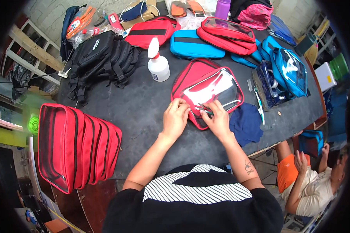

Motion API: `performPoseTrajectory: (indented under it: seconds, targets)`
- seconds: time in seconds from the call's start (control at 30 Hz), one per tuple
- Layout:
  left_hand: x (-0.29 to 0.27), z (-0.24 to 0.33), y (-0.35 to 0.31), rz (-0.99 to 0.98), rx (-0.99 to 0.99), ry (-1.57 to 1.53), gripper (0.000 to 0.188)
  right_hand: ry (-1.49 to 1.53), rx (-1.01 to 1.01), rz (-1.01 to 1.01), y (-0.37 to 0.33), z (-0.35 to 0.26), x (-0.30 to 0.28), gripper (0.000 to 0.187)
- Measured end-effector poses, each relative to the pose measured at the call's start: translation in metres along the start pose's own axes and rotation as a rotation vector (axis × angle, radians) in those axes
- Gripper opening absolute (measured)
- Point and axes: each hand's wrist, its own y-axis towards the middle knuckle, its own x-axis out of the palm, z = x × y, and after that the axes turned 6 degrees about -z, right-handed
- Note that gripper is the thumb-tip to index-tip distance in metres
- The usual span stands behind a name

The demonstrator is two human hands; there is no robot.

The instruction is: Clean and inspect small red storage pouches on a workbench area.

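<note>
A red pouch point(198, 79) with a clear window lies on the dark table in front of me, its lid shifted over its body and shining with glare. My left hand point(176, 116) is closed, fingertips pinching the pouch's near left edge. Close by on the right, my right hand point(217, 119) is closed over the near edge of the window. A small dark and greenish thing shows at its fingertips, too hidden to name. Beside my right wrist lies a crumpled navy cloth point(246, 126). Beyond the pouch stands a white spray bottle point(158, 69) with a red collar.
Several red pouches point(79, 147) stand stacked at the left table edge. A black backpack point(101, 58) lies behind them. Red and blue pouches point(197, 43) line the back. At right are a green toothbrush point(259, 106) and a blue clear-fronted pouch point(291, 72). Another person point(307, 182) sits lower right, holding a blue pouch.
</note>
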Motion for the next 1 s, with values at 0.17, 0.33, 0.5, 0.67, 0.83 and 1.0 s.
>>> performPoseTrajectory:
  seconds: [0.17,0.33,0.5,0.67,0.83,1.0]
  targets:
    - [0.019,-0.013,0.002,0.021,0.050,0.086,0.006,-0.029,-0.045,-0.055,0.000,-0.007,0.004,0.020]
    - [0.033,-0.039,0.001,0.070,-0.012,-0.080,0.002,-0.070,-0.089,-0.052,0.003,-0.008,0.010,0.018]
    - [0.009,-0.027,0.007,-0.050,-0.144,-0.413,0.003,-0.051,-0.085,-0.044,0.004,-0.007,0.009,0.016]
    - [0.004,-0.012,0.006,-0.064,0.115,0.108,0.005,-0.049,-0.053,-0.057,0.003,-0.011,0.010,0.015]
    - [0.017,-0.016,0.007,-0.087,0.069,0.204,0.010,-0.030,-0.050,-0.046,0.002,-0.010,0.010,0.016]
    - [0.035,-0.039,0.002,0.026,0.005,-0.124,0.007,-0.016,-0.043,-0.055,0.003,-0.012,0.010,0.016]
